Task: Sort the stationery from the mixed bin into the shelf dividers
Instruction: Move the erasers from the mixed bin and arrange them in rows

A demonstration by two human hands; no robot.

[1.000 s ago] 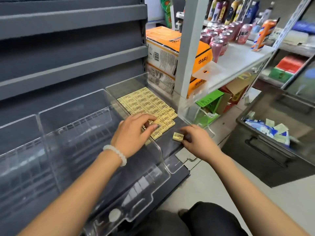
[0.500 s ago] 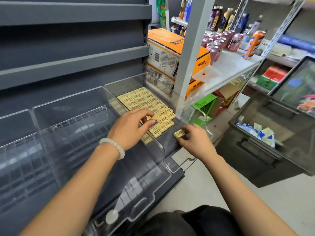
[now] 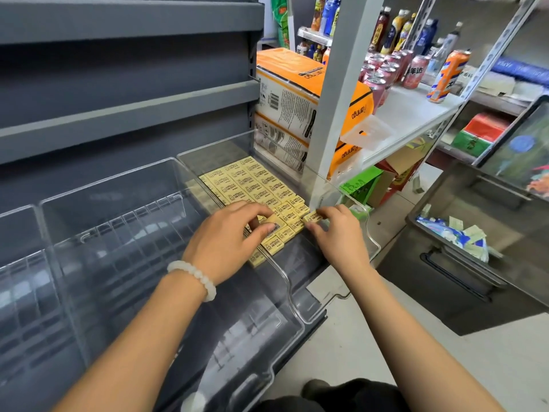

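Several small yellow erasers lie in flat rows inside the rightmost clear shelf divider. My left hand rests on the front rows, fingertips pressing on erasers near the divider's left wall. My right hand pinches one yellow eraser at the right end of the front row, touching its neighbours. The dark mixed bin stands on the floor at the right, with blue and white packets inside.
Two more clear dividers sit to the left on the grey shelf. Orange and white boxes are stacked behind a white upright post. Drink cans and bottles stand on the white shelf at the right.
My right hand carried the loose eraser up and left from the divider's front lip to the end of the front row. My left hand stayed on the rows, shifting its fingers slightly.
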